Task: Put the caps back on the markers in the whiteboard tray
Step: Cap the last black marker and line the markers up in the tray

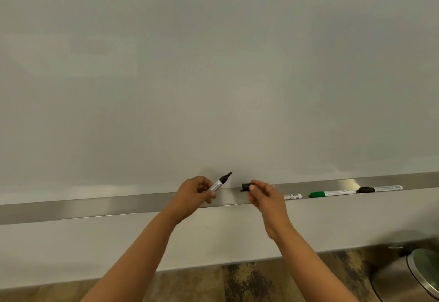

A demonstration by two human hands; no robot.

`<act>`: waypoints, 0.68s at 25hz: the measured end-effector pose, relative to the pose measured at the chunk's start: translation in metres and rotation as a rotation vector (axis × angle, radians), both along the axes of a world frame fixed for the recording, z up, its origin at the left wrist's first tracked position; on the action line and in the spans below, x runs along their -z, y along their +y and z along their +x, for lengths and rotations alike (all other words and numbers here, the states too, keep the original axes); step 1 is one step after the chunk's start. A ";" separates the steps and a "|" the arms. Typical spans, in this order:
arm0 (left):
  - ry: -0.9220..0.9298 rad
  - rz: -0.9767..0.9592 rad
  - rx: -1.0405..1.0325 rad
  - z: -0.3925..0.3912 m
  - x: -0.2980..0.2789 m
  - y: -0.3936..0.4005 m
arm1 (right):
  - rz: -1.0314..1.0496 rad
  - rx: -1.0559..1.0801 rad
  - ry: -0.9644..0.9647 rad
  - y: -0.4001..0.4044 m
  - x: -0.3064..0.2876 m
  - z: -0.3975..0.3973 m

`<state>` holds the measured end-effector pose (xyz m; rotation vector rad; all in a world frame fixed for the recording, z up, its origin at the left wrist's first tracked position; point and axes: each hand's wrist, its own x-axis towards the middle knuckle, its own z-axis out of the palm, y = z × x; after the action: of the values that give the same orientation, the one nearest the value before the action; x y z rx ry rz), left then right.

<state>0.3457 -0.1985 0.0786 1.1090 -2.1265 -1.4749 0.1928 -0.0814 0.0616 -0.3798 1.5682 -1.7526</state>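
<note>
**Capping the black marker, halfway there**

Holding an uncapped black marker point(219, 183) in the left hand point(194, 192), fingers point(212, 194) wrapped around the barrel, bare tip tilted up and to the right toward the whiteboard point(213, 76). Pinching the loose black cap point(245, 186) in the right hand point(264, 195), thumb and forefinger closed on it, just above the metal tray point(95, 204). Tip and cap near each other but clearly apart, not lined up yet. Can't tell for sure which end of the cap faces the tip.

So: mid-step on this one, cap picked up, not yet on.

Next move probably calls for:
- swinging the open end of the cap round to face the tip
- bringing both hands together along the barrel's line
- pushing until seated, likely with a click
- laying the marker back in the tray

Elsewhere in the tray, off to the right: a white marker point(293, 196) partly hidden behind the right hand, cap end out of sight; a green marker point(331, 193) and another black marker point(380, 189), both looking capped. Seems close to the end of the job, give or take that hidden one. Steel bin point(418, 275) down on the floor point(190, 285), not in the way.
</note>
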 end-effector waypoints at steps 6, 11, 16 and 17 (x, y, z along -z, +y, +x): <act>0.087 0.065 0.030 -0.014 -0.011 0.011 | -0.104 0.065 0.189 -0.006 -0.027 -0.003; 0.102 0.066 0.021 -0.015 -0.011 0.010 | -0.191 0.192 0.069 -0.010 -0.029 -0.008; 0.102 0.051 0.017 -0.016 -0.012 0.010 | -0.209 0.202 0.048 -0.015 -0.028 -0.002; 0.104 0.050 0.014 -0.016 -0.012 0.010 | -0.199 0.194 0.051 -0.016 -0.028 -0.001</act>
<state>0.3296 -0.1882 0.0907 1.0128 -2.0422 -1.5644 0.1915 -0.0974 0.0891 -0.3816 1.5124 -2.0719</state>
